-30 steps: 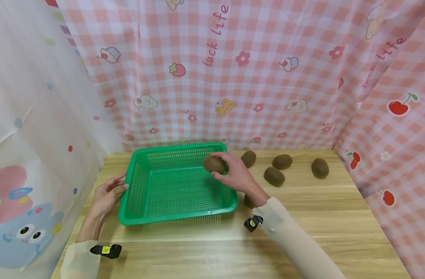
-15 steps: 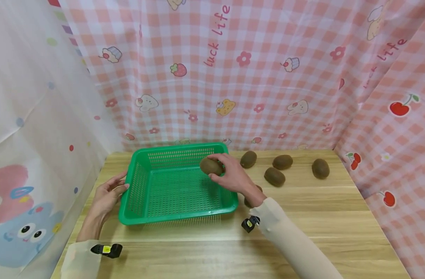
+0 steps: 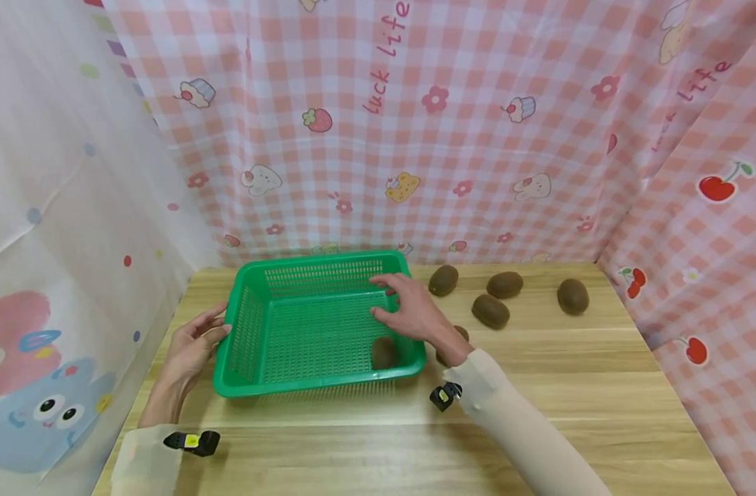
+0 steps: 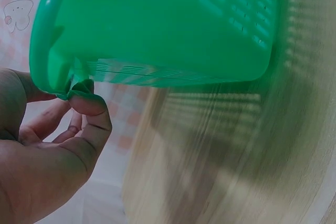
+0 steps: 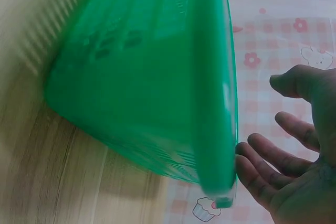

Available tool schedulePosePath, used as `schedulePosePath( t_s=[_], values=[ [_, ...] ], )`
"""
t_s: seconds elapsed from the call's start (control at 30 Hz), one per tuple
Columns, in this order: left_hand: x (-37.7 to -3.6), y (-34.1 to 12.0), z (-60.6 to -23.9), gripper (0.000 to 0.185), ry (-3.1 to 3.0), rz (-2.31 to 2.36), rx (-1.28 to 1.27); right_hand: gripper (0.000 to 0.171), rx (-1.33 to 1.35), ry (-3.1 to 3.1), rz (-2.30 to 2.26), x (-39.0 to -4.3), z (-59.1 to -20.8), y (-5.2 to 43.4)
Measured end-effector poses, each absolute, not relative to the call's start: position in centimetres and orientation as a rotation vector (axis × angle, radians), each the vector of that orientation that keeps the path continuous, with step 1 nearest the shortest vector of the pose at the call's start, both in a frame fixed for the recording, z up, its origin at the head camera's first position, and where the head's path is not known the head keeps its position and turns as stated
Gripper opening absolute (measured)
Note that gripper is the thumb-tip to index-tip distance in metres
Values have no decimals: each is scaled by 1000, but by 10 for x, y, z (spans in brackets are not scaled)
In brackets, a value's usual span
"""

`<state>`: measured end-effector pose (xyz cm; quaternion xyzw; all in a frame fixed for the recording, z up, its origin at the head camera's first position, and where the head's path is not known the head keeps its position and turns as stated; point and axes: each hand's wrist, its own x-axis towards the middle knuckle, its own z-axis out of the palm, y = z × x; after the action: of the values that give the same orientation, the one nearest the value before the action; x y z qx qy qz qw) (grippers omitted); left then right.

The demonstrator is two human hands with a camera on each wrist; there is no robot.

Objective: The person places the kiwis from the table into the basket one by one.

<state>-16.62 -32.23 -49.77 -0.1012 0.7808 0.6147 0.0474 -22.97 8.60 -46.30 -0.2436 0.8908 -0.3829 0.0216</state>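
Note:
A green plastic basket [image 3: 319,264] stands on the wooden table. One brown kiwi [image 3: 384,352] lies inside it at the near right corner. My right hand [image 3: 395,297] hovers over the basket's right side with fingers spread and nothing in it; in the right wrist view the right hand [image 5: 294,166] is open beside the basket [image 5: 147,66]. My left hand [image 3: 212,331] rests against the basket's left rim. The left wrist view shows the left hand's [image 4: 58,145] thumb touching the rim of the basket [image 4: 157,24], fingers relaxed behind it.
Several kiwis lie on the table right of the basket: one [image 3: 443,280] near its far corner, two [image 3: 505,284] [image 3: 491,311] further right, one [image 3: 573,296] near the curtain. Another kiwi [image 3: 461,334] peeks from behind my right wrist. Pink checked curtains enclose the table.
My right hand has let go of the kiwi it held over the basket. The kiwi now lies in the basket's near right corner. The left hand has not moved.

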Motion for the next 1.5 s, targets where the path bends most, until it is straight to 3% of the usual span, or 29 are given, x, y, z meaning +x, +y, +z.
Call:
schedulePosePath(
  t_s=[1.5],
  values=[
    [-168,-317,-499,58,2380,1914,-408,81,-628,2899,-945,-220,-461,135]
  ],
)
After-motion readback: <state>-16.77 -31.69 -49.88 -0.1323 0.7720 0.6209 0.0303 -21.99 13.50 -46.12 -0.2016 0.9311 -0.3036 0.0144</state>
